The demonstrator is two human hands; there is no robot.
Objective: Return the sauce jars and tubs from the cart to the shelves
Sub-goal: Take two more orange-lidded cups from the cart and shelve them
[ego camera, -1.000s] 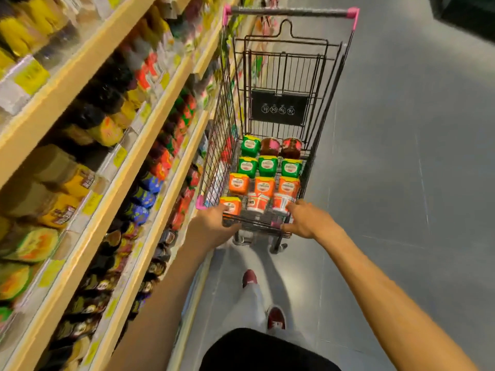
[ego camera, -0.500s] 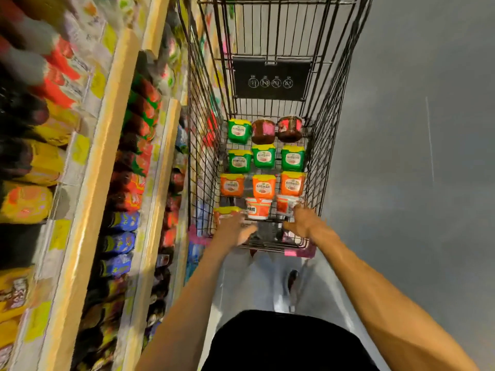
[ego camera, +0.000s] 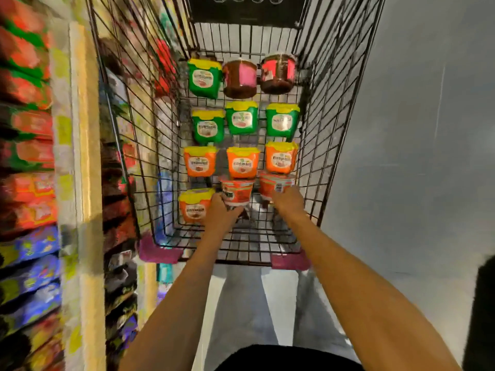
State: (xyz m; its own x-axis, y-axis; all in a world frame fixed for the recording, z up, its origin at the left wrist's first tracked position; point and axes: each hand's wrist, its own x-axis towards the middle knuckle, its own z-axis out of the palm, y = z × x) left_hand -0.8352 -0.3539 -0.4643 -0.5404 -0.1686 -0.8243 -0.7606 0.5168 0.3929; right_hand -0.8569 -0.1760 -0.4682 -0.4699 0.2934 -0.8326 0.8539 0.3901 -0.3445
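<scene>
The black wire cart [ego camera: 318, 145] stands right below me with its basket in full view. On its floor sit several green tubs [ego camera: 241, 117] with yellow lids, several orange tubs [ego camera: 243, 162], two dark sauce jars [ego camera: 239, 79] with pink labels at the far end, and two round red-and-white tubs nearest me. My left hand [ego camera: 220, 213] grips the left round tub [ego camera: 237, 191] from its near side. My right hand [ego camera: 288, 202] grips the right round tub [ego camera: 276, 182], covering its lower half. Both tubs still rest in the cart.
Wooden shelves [ego camera: 80, 162] packed with blurred red, orange and blue packets run along the left, close against the cart's side. Grey floor [ego camera: 417, 129] opens to the right. The cart's pink corner bumpers [ego camera: 159, 253] sit near my forearms. My legs show below.
My hands left the cart's near rim and reached down inside onto the two round tubs. My view has moved forward over the basket.
</scene>
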